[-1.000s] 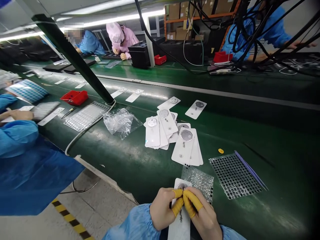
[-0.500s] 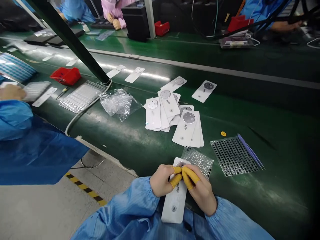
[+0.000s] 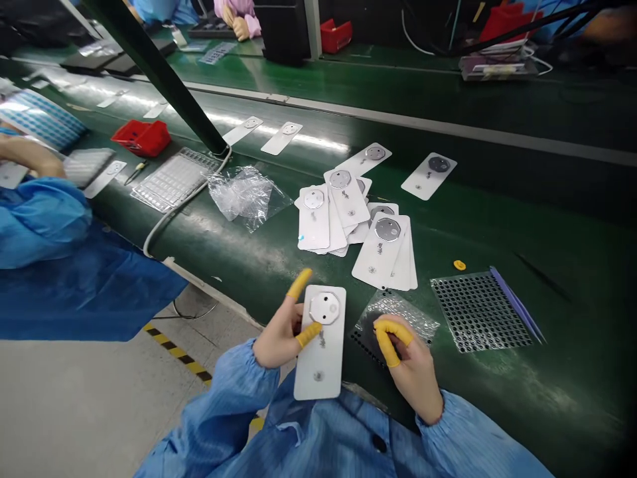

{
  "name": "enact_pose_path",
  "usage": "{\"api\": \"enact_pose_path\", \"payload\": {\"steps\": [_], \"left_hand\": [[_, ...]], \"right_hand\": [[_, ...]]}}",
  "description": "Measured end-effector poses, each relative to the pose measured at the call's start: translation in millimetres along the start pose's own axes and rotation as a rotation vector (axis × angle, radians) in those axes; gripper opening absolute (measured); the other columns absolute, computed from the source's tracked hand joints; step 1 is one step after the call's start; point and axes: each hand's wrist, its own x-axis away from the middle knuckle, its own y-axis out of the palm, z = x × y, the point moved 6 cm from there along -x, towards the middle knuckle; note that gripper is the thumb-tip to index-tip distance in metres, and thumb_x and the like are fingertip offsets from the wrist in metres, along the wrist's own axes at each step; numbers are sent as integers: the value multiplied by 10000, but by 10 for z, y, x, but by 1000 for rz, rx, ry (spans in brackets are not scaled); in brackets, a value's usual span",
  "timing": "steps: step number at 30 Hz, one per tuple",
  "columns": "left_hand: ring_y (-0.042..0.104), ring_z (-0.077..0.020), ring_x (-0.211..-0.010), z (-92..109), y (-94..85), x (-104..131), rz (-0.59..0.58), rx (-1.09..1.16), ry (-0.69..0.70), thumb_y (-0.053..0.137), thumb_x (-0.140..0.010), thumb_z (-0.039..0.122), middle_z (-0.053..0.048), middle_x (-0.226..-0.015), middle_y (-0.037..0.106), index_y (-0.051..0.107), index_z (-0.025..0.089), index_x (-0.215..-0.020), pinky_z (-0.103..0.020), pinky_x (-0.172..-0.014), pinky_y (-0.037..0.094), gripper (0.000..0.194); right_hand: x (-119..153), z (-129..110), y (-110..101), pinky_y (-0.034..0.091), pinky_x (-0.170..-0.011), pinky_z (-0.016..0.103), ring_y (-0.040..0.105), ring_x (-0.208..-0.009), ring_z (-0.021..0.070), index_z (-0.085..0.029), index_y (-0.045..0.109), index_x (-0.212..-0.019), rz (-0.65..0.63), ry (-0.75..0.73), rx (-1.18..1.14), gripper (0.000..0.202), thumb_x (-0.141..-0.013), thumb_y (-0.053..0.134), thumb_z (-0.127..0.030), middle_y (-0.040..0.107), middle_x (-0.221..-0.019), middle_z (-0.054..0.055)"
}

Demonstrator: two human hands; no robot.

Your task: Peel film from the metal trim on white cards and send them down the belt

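Right in front of your body, at the near edge of the green counter, a white phone back cover stands with its silver camera ring toward the top. Your left hand has it: the thumb lies on the face just below the ring, the forefinger points up past the left edge, and other fingers tuck behind. Your right hand is to the right, over a clear plastic sheet with black dots; thumb and forefinger are pressed together at the tips, and you cannot tell whether anything is pinched between them. Yellow finger cots cover those fingers on both your hands.

Beyond the sheet, a pile of white covers lies overlapping, with a lone cover apart to its right. Farther right on your counter are a sheet of black rings, a purple tool along its right edge and a small yellow disc near its top. Left of the pile come a crumpled clear bag, clear trays and a red bin; a co-worker's blue sleeve is at your far left.
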Motion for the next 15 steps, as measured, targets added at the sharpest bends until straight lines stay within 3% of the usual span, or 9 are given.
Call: {"api": "enact_pose_path", "payload": {"steps": [2, 3, 6, 8, 12, 15], "left_hand": [[692, -183, -691, 167, -58, 116, 137, 35, -4, 677, -822, 305, -53, -831, 703, 77, 194, -1478, -296, -611, 580, 896], [689, -181, -672, 248, -6, 152, 157, 41, -6, 678, -823, 299, -50, -793, 704, 137, 169, -1467, -288, -605, 577, 851], [677, -183, -654, 437, 361, 151, 59, 7, 4, 646, -841, 287, -77, -745, 705, 504, 87, -1257, -268, -597, 564, 482], [643, -161, -613, 528, 612, 111, -6, -55, 52, 637, -834, 244, -65, -714, 690, 626, 82, -1090, -245, -570, 538, 303], [549, -114, -578, 651, 917, 62, -97, -179, 160, 619, -778, 116, -14, -671, 620, 668, 114, -855, -206, -552, 487, 91], [481, -95, -532, 707, 995, 59, -125, -270, 197, 583, -771, 104, 9, -604, 543, 616, 131, -707, -196, -514, 449, 77]], "right_hand": [[-15, -148, -74, 545, -769, 305, 615, -926, 177, -207, 605, -984, 23, -68, 29, 125, -886, 538, -167, 623, -1004, 72], [-30, -255, -120, 546, -764, 300, 618, -914, 173, -212, 603, -991, 42, -125, 61, 144, -878, 543, -145, 623, -999, 67], [-70, -594, -263, 553, -758, 296, 625, -881, 171, -234, 587, -1069, 133, -291, 208, 247, -849, 584, -122, 627, -974, 53], [-79, -726, -328, 561, -787, 315, 631, -897, 182, -255, 559, -1152, 163, -325, 274, 337, -838, 611, -142, 635, -969, 44], [-11, -767, -411, 545, -905, 403, 632, -1002, 214, -286, 504, -1260, 114, -319, 270, 421, -870, 558, -137, 648, -1024, 31], [63, -767, -468, 527, -959, 448, 626, -1061, 227, -303, 454, -1327, 45, -298, 279, 485, -888, 499, -103, 657, -1092, 24]]}}
